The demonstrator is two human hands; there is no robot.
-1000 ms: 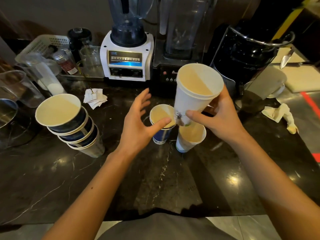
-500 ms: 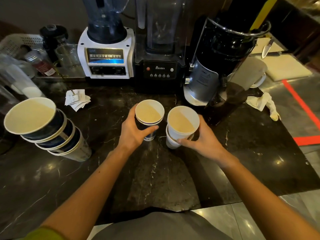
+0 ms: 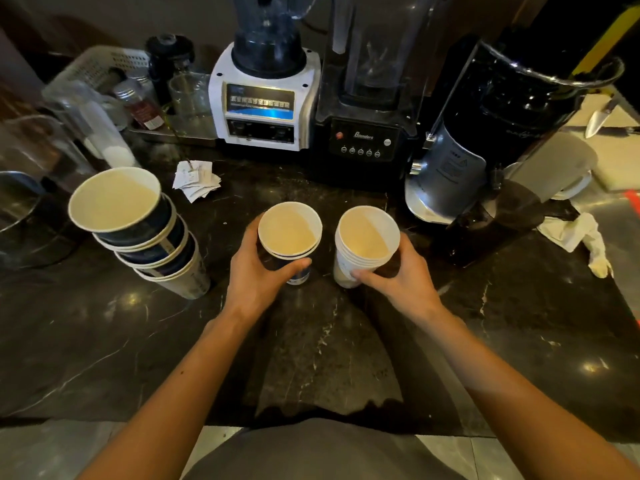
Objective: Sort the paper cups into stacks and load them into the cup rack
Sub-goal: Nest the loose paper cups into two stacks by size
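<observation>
Broadly, the dark marble worktop [image 3: 346, 358] carries everything: along its back edge stand a black grinder-like machine [image 3: 512, 133], a white blender [image 3: 265, 102] and a black blender [image 3: 367, 98]. No cup rack can be made out in this view.

At the left a leaning stack of blue cups [image 3: 138, 230] rests on the worktop, tilted toward the camera, its rims fanned apart. That is the likeliest trouble, in my judgement: a knock from a forearm or one more cup pushed on off-centre could topple it and scatter the cups.

In the middle stand two smaller stacks, just beside each other but apart. The left hand [image 3: 256, 275] is wrapped around the blue-banded stack [image 3: 290, 237], thumb across the front. The right hand [image 3: 401, 275] is closed around the white stack [image 3: 365, 244], fingers curled behind.

If both are lifted at once, a grip on only the outer cup may let the nested ones slip or jam crooked. Squeezing hard could crush the thin paper walls. The loose paper slips [image 3: 195, 178] and crumpled tissue [image 3: 581, 237] lie well clear.
</observation>
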